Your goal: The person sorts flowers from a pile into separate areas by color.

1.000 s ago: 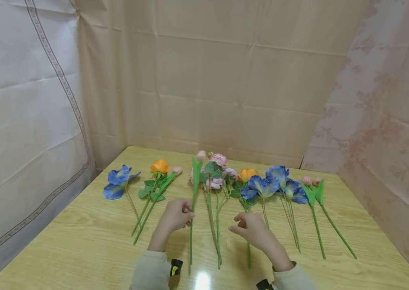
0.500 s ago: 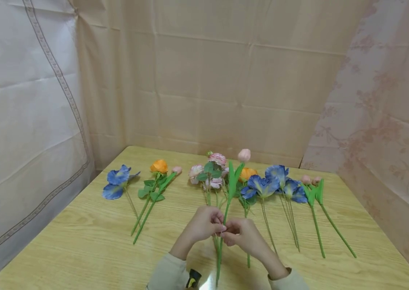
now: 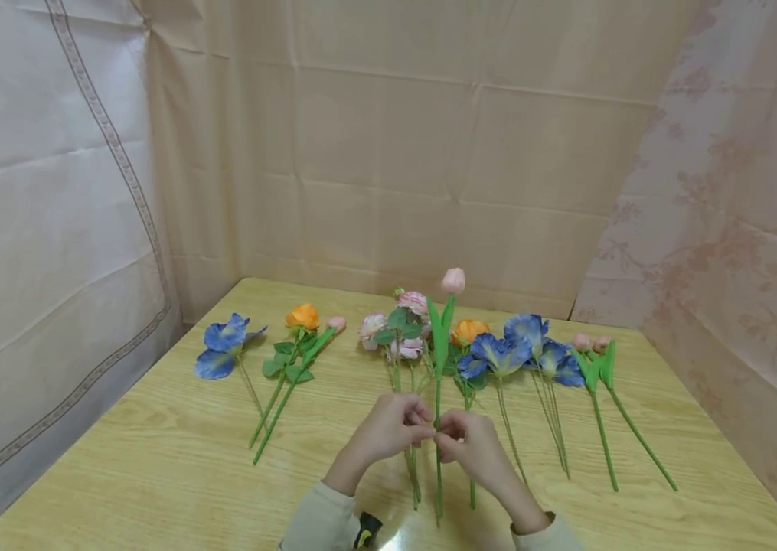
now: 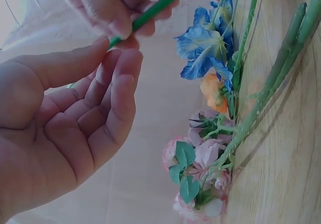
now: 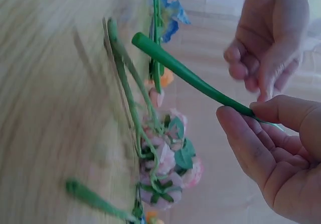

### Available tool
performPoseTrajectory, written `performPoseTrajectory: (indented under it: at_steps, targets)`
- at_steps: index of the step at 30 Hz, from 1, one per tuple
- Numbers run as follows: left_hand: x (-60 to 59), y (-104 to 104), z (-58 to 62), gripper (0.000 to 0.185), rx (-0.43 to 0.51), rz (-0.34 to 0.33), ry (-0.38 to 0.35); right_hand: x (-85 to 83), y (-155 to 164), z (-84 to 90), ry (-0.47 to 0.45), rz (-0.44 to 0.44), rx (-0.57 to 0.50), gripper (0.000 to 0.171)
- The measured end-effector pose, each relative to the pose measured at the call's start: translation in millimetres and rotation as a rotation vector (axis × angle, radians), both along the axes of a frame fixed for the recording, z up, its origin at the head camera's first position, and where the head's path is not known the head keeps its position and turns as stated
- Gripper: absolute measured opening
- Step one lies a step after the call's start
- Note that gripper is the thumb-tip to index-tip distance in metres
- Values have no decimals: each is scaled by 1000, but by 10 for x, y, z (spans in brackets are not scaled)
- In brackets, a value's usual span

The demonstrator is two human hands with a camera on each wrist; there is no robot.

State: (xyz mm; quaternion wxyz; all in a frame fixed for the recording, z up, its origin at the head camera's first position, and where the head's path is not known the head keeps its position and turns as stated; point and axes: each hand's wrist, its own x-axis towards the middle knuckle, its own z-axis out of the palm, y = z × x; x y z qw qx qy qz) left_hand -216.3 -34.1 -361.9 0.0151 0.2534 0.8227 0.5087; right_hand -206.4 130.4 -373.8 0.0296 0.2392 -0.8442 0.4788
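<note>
A pink tulip (image 3: 440, 337) with green leaves stands nearly upright between my two hands, above the table. My left hand (image 3: 388, 430) pinches its green stem at mid-length with thumb and forefinger. Right beside it, my right hand (image 3: 476, 444) pinches the same stem, fingertips meeting those of the left. In the right wrist view, the lower stem (image 5: 185, 76) sticks out free from the right thumb and forefinger. Behind the hands lie pale pink flowers (image 3: 409, 348) on long stems, partly covered by the tulip and left hand.
On the wooden table (image 3: 154, 459), a blue flower (image 3: 223, 348), an orange flower (image 3: 302, 315) and another tulip (image 3: 312, 352) lie left. To the right are another orange flower (image 3: 468, 331), several blue flowers (image 3: 527, 334) and two tulips (image 3: 591, 367). Fabric hangs behind.
The left hand has brought the tulip rightward and raised its head from the table. The right hand has come to its stem, and the tulip has turned more upright.
</note>
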Motion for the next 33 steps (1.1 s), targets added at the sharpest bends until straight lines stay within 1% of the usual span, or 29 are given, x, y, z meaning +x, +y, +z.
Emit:
performPoseTrajectory:
  at_steps: [3,6,8,12,15,18,22,27,30,33]
  targets:
    - [1,-30,-5,7,-18,-6,18,-17,62,8,11,-75,11,6]
    - [-4,-77,-18,7,-41,4,18,-46,140,4,10,-162,26,7]
    - [-11,-113,-24,8,-53,13,7,-75,202,4,27,-227,73,8]
    - [-14,-179,-18,8,-58,13,-8,-141,378,20,67,-353,200,8]
    - [-12,-215,-8,8,-70,12,5,-182,538,48,78,-405,272,7]
    - [-9,-240,0,9,-80,14,14,-210,704,68,92,-442,335,11]
    - [-13,-265,3,10,-87,22,6,-247,936,66,111,-505,436,17]
    - [-18,-284,-7,11,-87,29,-1,-285,1224,64,68,-549,493,17]
    - [-18,-284,-11,11,-85,31,-1,-307,1377,69,27,-579,498,19]
    - [-21,-282,-14,11,-89,31,2,-334,1497,84,-20,-602,517,16]
